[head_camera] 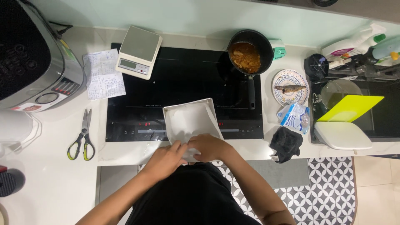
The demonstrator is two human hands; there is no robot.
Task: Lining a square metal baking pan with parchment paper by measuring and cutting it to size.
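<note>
both hands hold a white tray (pixel 189 118) at its near edge, over the front of the black stove (pixel 183 83). the left hand (pixel 166 156) and right hand (pixel 208 146) pinch it, touching each other. a pot (pixel 246 54) of stew sits behind, scissors (pixel 83 135) lie far left.

**Kitchen, seen from above**

We see a white counter (pixel 50 183) running against a pale wall (pixel 187 14), with a black hob (pixel 183 83) set into it. Right side, a dark sink (pixel 385 121). The floor (pixel 329 187) has black-and-white patterned tiles, with a grey mat (pixel 283 173) just below the counter edge. Light is even and bright.
</note>
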